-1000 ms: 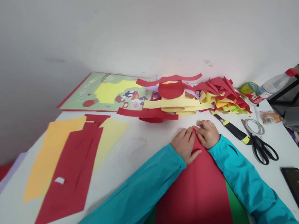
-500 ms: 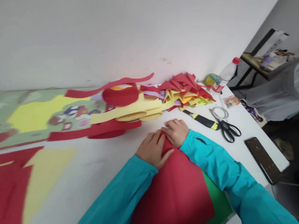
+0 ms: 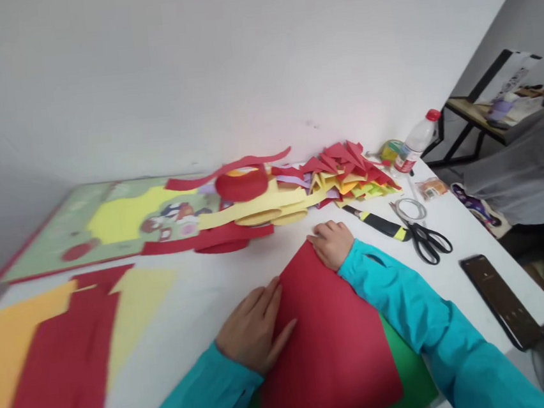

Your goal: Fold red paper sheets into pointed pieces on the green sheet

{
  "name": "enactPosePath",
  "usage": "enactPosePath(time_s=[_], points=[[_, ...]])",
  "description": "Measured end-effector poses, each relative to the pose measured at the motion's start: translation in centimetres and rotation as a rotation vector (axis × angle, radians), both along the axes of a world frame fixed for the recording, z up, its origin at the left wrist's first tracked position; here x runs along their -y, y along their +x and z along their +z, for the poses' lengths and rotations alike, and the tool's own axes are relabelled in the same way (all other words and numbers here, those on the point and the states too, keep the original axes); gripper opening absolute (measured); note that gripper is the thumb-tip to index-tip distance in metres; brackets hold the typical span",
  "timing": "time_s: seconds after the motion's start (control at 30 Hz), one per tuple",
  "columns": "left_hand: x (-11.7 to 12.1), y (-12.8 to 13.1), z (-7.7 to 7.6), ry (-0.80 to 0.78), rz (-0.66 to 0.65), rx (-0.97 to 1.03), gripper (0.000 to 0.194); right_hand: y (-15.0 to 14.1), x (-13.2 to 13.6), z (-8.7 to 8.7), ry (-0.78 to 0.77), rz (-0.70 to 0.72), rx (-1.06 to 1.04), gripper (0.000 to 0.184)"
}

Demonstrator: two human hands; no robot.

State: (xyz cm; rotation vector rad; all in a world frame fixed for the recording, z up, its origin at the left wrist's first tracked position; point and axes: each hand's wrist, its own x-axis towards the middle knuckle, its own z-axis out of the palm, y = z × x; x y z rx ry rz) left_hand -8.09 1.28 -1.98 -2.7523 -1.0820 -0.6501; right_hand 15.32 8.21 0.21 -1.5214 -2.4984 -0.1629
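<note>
A red sheet of paper point(image 3: 330, 333) lies over a green sheet point(image 3: 410, 370) at the front of the table. My left hand point(image 3: 255, 327) rests flat along the red sheet's left edge, fingers stretched out and thumb apart. At the sheet's far corner, my right hand point(image 3: 332, 244) has its fingers curled onto the paper. Beyond my hands lie a loose red paper loop point(image 3: 241, 184), cream paper strips point(image 3: 253, 211) and a heap of folded red paper pieces point(image 3: 344, 158) with yellow ones below.
On the right are a utility knife point(image 3: 379, 222), black-handled scissors point(image 3: 430, 243), a phone point(image 3: 500, 300) and a plastic bottle point(image 3: 415, 142). Cut red paper point(image 3: 70, 358) and orange paper point(image 3: 15, 338) lie at left. A green patterned board point(image 3: 110, 226) lies by the wall.
My left hand has slid toward me and left, down the red sheet's edge, away from my right hand. My right hand stays at the far corner. The view has shifted slightly left.
</note>
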Motion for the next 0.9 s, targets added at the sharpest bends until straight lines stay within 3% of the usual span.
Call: enactPosePath(time_s=[0.2, 0.5, 0.63, 0.8, 0.9], points=[[2.1, -1.8, -0.3, -0.02, 0.076, -0.022, 0.05, 0.3, -0.1, -0.5, 0.049, 0.038, -0.032, 0.029], [3.4, -2.2, 0.8, -0.028, 0.11, -0.025, 0.044, 0.4, -0.1, -0.6, 0.085, 0.039, -0.054, 0.029], [2.9, -2.5, 1.1, 0.014, 0.086, -0.002, 0.04, 0.5, -0.1, -0.8, 0.076, 0.036, -0.053, 0.03], [1.1, -3.5, 2.5, -0.005, 0.008, -0.001, 0.031, 0.6, -0.2, -1.1, 0.056, 0.033, -0.063, 0.031], [-0.5, -2.0, 3.1, 0.01, 0.013, -0.012, 0.028, 0.7, -0.2, -1.1, 0.047, 0.04, -0.08, 0.031]])
